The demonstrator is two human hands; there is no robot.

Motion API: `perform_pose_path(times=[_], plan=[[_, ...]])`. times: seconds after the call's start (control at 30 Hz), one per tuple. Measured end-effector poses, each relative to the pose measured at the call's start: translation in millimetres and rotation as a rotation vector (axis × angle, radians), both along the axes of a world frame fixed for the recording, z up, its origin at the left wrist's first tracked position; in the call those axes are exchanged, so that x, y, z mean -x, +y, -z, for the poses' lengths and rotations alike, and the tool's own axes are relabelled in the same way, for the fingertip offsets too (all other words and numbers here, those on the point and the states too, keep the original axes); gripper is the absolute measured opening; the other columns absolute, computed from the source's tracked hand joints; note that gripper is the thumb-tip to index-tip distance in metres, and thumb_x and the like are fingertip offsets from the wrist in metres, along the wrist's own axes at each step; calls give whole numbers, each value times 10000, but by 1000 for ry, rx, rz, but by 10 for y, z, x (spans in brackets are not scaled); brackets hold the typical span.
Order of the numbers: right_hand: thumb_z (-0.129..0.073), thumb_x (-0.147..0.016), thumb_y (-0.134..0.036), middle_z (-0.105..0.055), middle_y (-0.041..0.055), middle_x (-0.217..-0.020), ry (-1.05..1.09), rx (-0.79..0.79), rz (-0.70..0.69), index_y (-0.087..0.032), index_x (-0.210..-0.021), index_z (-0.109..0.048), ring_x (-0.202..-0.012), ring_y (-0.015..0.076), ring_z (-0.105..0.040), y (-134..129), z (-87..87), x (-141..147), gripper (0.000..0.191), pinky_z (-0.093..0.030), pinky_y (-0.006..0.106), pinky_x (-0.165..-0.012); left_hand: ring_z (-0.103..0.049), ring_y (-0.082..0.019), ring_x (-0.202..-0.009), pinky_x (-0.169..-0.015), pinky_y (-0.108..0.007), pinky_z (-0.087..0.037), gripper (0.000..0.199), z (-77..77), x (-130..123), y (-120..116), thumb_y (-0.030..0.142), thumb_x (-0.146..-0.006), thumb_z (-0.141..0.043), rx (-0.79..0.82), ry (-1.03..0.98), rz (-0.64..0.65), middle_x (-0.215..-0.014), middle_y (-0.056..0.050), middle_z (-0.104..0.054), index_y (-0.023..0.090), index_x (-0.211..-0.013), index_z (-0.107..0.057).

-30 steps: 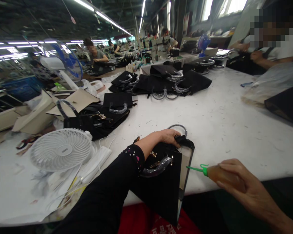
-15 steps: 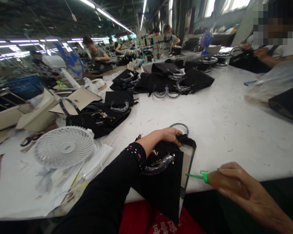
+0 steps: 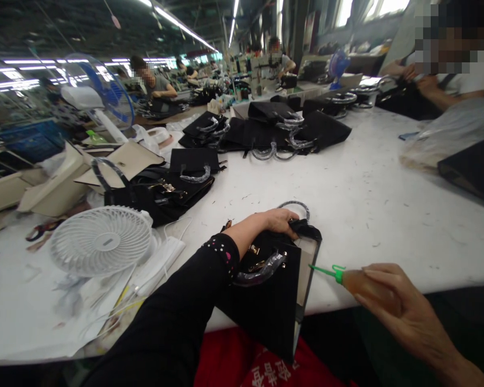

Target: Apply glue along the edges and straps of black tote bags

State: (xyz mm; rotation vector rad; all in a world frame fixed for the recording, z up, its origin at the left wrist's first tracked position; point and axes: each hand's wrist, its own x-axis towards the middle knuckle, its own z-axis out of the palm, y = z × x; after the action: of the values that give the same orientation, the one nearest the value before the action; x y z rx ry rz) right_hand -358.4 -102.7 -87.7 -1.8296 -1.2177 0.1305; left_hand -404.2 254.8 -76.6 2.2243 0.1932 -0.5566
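A black handbag (image 3: 262,312) lies at the table's front edge, partly over my lap, its handles wrapped in clear plastic. Its side facing right is open and shows a beige inner panel. My left hand (image 3: 281,221) grips the bag's far upper edge, the fingertips partly hidden by the black material. In my right hand (image 3: 403,306) is a squeeze bottle (image 3: 371,290) of amber liquid with a thin green nozzle. The nozzle tip is at the bag's open side, by the beige panel; whether it touches cannot be made out.
A white fan (image 3: 105,242) and a white power strip (image 3: 165,258) with cables lie left. Black handbags (image 3: 266,131) are piled at the back, more at left beside beige bag pieces (image 3: 133,161). A co-worker (image 3: 447,80) sits at far right near a plastic bag (image 3: 455,134).
The bottle's nozzle has moved up and slightly toward the bag's open side. My left hand keeps its hold on the bag. The whole view has shifted slightly.
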Motion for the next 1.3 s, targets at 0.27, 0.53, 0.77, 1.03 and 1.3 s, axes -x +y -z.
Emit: perform_pose_path(times=[0.27,0.53,0.77,1.03,1.3], plan=[[-718,-894,-351,-616,34,-1167,63,37,-129,-337,-1179,-605,-1010,194,-689,-44,-64,50,307,-609,241,-804,-631,-153,-721,-685,-259,-464,317,8,9,2,317,-694,-824,8,-7,8,-769,53,-674,218,-960,-683],[-712,-903,-352,-628,27,-1163,14,40,-183,-346,-1202,-596,-1003,175,-703,-81,-60,132,321,-607,221,-823,-626,-155,-724,-692,-264,-457,329,-4,-4,-12,317,-669,-846,3,-18,-9,-757,46,-674,205,-927,-675],[-719,-895,-300,-624,45,-1191,-35,58,-216,-346,-1247,-577,-1038,196,-698,-153,-47,192,382,-611,249,-840,-632,-150,-720,-679,-252,-460,302,-20,12,-10,268,-665,-826,53,-24,-8,-757,53,-679,204,-921,-680],[-702,-911,-321,-624,53,-1200,-44,84,-232,-348,-1258,-575,-1025,202,-705,-188,-82,251,370,-621,253,-817,-614,-141,-722,-687,-247,-456,276,-32,21,-30,234,-664,-814,80,-34,-18,-755,59,-668,201,-895,-667],[-684,-927,-349,-618,50,-1176,-60,48,-171,-334,-1228,-576,-1022,186,-699,-193,-90,273,320,-615,234,-823,-599,-141,-702,-691,-256,-451,272,-36,21,-39,237,-660,-816,90,-29,-24,-728,61,-650,199,-879,-657]])
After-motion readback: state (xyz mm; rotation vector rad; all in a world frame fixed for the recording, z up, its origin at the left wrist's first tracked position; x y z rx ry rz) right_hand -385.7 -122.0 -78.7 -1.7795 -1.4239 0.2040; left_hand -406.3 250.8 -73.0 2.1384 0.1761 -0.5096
